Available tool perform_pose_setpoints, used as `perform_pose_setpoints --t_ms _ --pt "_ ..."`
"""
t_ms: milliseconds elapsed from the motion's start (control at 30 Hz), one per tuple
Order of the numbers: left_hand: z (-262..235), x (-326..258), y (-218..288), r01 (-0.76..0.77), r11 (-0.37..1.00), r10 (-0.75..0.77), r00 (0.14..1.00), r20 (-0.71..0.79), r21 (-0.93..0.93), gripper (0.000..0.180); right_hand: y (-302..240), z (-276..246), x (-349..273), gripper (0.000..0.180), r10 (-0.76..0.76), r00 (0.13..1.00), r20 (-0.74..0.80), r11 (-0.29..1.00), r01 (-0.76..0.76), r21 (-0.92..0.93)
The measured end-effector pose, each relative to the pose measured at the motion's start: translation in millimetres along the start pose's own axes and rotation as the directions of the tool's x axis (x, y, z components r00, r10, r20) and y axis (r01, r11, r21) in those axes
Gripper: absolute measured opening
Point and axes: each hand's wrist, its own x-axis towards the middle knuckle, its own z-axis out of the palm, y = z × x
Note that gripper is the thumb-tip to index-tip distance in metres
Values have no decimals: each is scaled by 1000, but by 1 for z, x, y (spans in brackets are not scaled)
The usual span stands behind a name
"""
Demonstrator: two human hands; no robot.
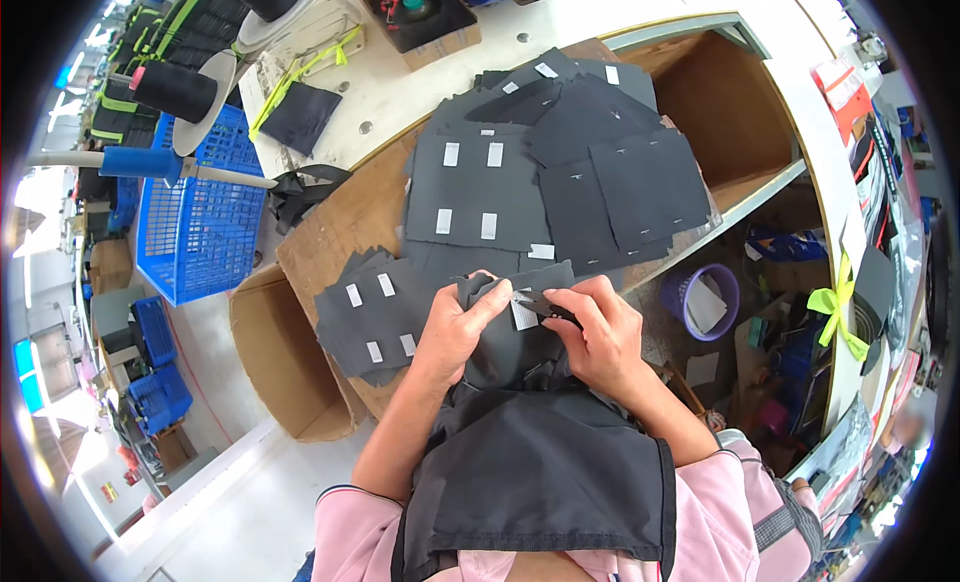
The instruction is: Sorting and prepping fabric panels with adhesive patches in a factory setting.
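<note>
My left hand is closed on a dark grey fabric piece held just above my lap, thumb on top. A white patch shows on that piece. My right hand grips small black thread snips, whose tips lie at the patch, close to my left thumb. Whether the blades touch a thread is too small to tell. Beyond my hands lies a pile of dark grey panels with white patches. To its right are plain dark panels, and to its left a smaller patched stack.
The panels rest on a brown wooden board beside a white worktable. Thread cones and a blue basket stand at the left. A cardboard box sits below the board. A purple bin is at the right.
</note>
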Motion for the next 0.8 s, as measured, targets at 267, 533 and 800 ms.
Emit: perform_pose_setpoints --t_ms 267,533,800 --pt "-2 -1 2 31 999 -31 999 -14 -12 19 4 1 -7 32 -11 996 -89 999 16 52" --pt "-1 0 4 13 997 -14 1000 5 77 25 7 -2 11 32 -127 991 37 992 126 28" --pt "-2 1 4 42 998 -42 999 4 45 33 8 -7 10 33 -114 993 11 992 113 60"
